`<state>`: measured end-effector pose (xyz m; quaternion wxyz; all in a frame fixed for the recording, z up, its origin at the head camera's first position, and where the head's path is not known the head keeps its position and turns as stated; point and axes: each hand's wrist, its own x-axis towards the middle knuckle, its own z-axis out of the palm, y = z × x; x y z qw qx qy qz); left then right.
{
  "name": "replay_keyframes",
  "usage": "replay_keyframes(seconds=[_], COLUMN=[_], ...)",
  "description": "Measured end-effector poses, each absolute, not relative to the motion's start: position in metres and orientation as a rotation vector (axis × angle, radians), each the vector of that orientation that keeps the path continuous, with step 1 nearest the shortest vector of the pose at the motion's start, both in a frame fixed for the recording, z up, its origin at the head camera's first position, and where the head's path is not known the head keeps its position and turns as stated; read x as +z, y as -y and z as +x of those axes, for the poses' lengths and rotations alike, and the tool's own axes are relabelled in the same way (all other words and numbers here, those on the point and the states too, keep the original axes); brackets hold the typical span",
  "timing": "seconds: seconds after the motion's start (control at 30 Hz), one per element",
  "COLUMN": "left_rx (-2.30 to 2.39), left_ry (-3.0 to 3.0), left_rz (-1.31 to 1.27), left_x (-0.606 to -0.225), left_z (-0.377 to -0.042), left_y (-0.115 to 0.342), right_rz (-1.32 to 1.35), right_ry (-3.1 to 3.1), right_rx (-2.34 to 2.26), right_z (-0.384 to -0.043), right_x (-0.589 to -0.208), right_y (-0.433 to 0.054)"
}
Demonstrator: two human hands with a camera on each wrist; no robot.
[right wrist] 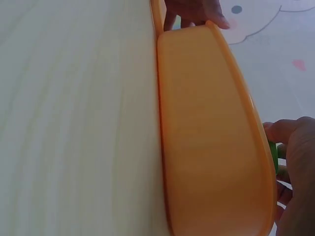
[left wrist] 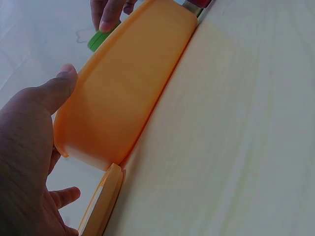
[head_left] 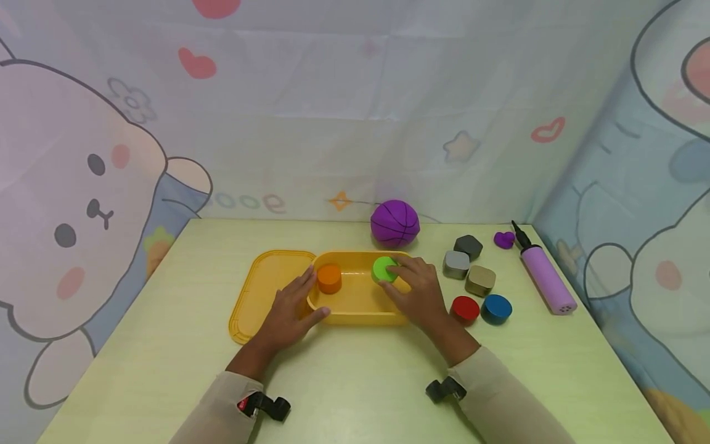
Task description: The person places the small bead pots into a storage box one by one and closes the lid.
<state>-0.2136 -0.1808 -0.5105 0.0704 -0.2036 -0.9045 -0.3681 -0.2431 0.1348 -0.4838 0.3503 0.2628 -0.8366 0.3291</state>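
My right hand point(head_left: 417, 290) pinches a bright green round block point(head_left: 384, 269) between thumb and fingers, over the right part of a yellow rectangular tub point(head_left: 355, 319). In the right wrist view the tub's side hides most of the green block point(right wrist: 273, 156). Inside the tub, at its left end, sits an orange round block point(head_left: 329, 279). My left hand point(head_left: 287, 314) lies against the tub's left end with fingers fairly straight. Its thumb is at the near left corner, touching the rim in the left wrist view.
The yellow lid point(head_left: 261, 302) lies left of the tub. To the right are red point(head_left: 465, 309), blue point(head_left: 496, 309), tan point(head_left: 480, 280), grey point(head_left: 457, 264) and dark point(head_left: 468, 246) blocks. A purple ball point(head_left: 395, 223) stands behind; a lilac pump point(head_left: 548, 279) and purple piece point(head_left: 504, 240) lie far right.
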Motion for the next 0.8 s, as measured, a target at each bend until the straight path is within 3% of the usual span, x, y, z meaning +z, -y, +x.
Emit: replay_keyframes(seconds=[0.8], left_rx=[-1.08], left_ry=[2.736], left_rz=[-0.609], left_x=[-0.512], left_z=[-0.215], left_y=[0.18], right_rz=[0.805], right_ry=[2.558], right_rx=[0.999], right_z=[-0.238], right_x=[-0.466], right_y=[-0.082])
